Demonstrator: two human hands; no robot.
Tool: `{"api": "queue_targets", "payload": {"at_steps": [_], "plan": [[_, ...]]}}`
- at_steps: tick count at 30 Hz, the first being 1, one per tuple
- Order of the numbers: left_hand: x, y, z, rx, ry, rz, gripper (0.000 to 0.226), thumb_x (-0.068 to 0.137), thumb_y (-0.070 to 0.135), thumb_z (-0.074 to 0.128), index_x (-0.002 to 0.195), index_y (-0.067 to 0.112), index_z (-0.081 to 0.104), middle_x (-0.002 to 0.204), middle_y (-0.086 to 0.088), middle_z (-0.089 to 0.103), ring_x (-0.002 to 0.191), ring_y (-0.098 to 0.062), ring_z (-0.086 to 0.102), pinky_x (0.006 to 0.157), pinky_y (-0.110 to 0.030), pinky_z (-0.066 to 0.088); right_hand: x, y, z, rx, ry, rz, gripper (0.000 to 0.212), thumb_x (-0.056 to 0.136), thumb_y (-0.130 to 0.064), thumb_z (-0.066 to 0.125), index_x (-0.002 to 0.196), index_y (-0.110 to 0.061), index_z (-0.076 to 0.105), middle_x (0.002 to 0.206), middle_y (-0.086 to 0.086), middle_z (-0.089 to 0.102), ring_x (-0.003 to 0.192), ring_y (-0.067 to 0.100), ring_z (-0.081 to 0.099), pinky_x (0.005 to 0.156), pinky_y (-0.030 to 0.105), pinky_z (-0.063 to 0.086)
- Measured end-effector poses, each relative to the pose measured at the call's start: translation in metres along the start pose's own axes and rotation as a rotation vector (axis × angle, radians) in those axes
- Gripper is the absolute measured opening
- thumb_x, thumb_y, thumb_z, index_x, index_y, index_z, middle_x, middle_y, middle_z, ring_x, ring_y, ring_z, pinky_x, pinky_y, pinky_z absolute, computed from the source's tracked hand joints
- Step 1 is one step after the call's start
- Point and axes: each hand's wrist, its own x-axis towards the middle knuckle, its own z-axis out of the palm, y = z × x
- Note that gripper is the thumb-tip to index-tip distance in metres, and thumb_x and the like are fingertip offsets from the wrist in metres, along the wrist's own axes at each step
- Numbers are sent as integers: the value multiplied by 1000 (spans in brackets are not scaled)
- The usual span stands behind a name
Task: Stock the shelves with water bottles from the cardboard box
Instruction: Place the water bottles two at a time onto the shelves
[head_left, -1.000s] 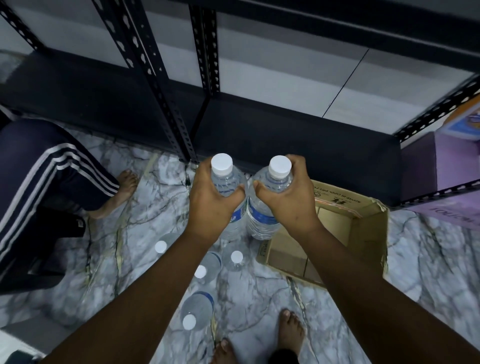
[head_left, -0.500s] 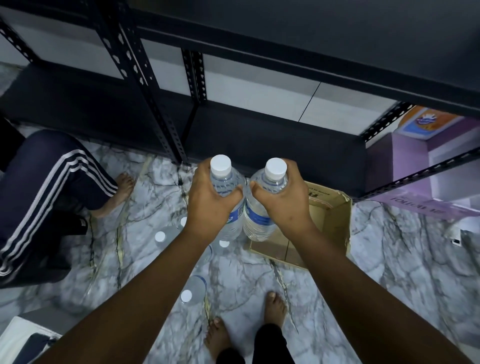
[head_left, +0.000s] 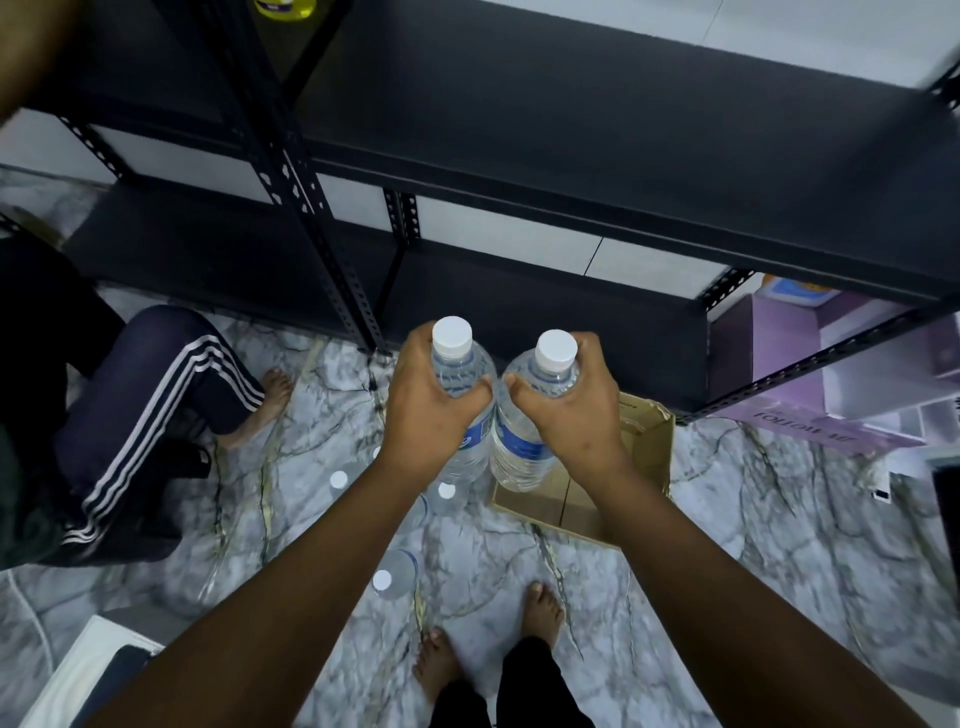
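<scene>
My left hand (head_left: 428, 402) grips the shoulder of one clear water bottle (head_left: 460, 364) with a white cap and blue label. Beside it, my right hand (head_left: 563, 402) grips a second, matching bottle (head_left: 524, 447). Both bottles are upright, touching, held in the air in front of the black metal shelves (head_left: 545, 130). Below my right hand the open cardboard box (head_left: 644, 457) stands on the floor; the part of its inside that shows holds no bottles. Several more capped bottles (head_left: 387, 577) stand on the marble floor under my left arm.
A person in dark striped trousers (head_left: 150, 410) sits at the left with a bare foot out. Slotted black uprights (head_left: 296, 182) divide the shelf bays. Purple boxes (head_left: 831, 374) fill the rack at right. My bare feet (head_left: 543, 605) stand on the floor below.
The view has risen and pulled back from the floor, so the box and floor bottles look smaller and an upper shelf board has come into view. Both hands keep their grip.
</scene>
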Motion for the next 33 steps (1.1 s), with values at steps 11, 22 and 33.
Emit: {"api": "queue_targets", "payload": {"at_steps": [11,22,33], "plan": [[11,82,5,32,-3,78,60,75,19,80,126,21,47,114,-3,61,104,-15,61,93,-40,52,22,-58,-55,23,36,-41,50,71,-17,85,91,-37,43,88,-20,58,80,-12,59,66,5,45],[44,163,7,-27,46,176,53,76,12,79,116,26,47,109,-1,63,97,-10,63,78,-12,49,76,-130,-100,75,103,-188,45,71,-21,84,99,-23,49,87,-16,60,79,1,60,70,20,49],[100,226,-6,-25,132,280,47,76,15,78,108,26,45,107,-2,62,97,-16,62,79,-25,49,137,-198,-117,126,176,-263,44,73,-22,83,100,-19,48,86,-12,59,78,5,58,70,20,47]]}}
